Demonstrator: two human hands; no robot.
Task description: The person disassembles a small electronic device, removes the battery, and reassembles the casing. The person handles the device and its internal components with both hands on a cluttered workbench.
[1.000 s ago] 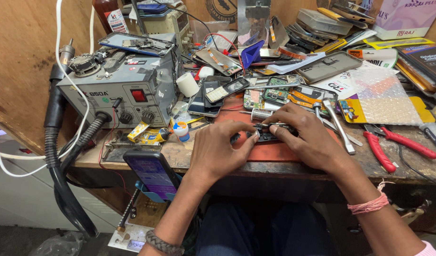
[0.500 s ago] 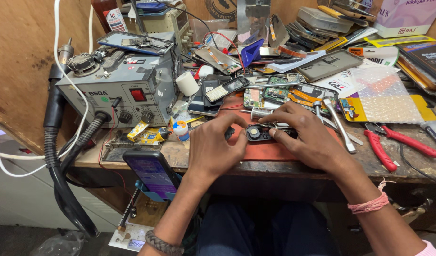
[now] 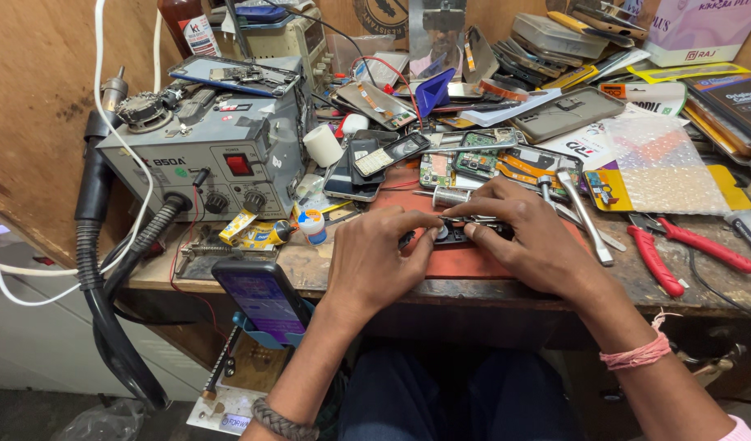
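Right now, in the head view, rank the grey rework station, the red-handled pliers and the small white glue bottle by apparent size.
1. grey rework station
2. red-handled pliers
3. small white glue bottle

The differences are plain, so nearness to the camera does not blur the order.

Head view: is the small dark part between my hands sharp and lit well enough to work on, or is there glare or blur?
Head view: light is even, no strong glare on the small dark part, but the left hand and right hand hide most of it; fine detail is too small to resolve; frame edges bow from the wide lens.
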